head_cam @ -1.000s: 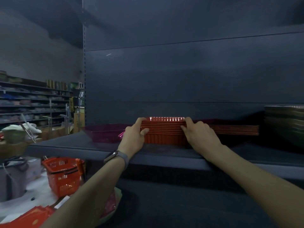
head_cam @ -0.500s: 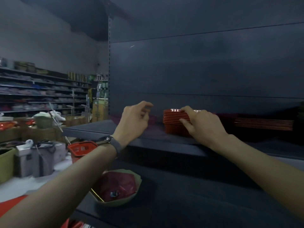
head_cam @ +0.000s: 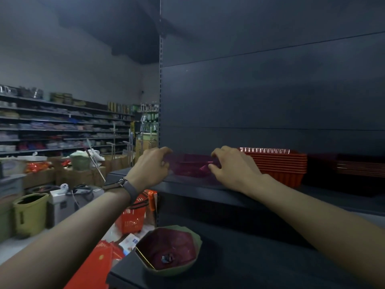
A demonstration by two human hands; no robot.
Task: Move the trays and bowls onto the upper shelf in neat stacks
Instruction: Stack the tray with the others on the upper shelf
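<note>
Pink see-through tray [head_cam: 191, 166] on upper shelf [head_cam: 198, 187]: left hand [head_cam: 151, 166] grips its left end, right hand [head_cam: 233, 167] its right end; red tray stack [head_cam: 279, 165] just right

Two hands, left hand [head_cam: 152, 165] and right hand [head_cam: 233, 170]. One magenta tray [head_cam: 190, 165] between the fingers [head_cam: 216, 152]; two tray stacks right of them, orange stack [head_cam: 279, 165] and dark stack [head_cam: 358, 167]; below, one green bowl [head_cam: 179, 272], one orange basket [head_cam: 133, 217].
</note>
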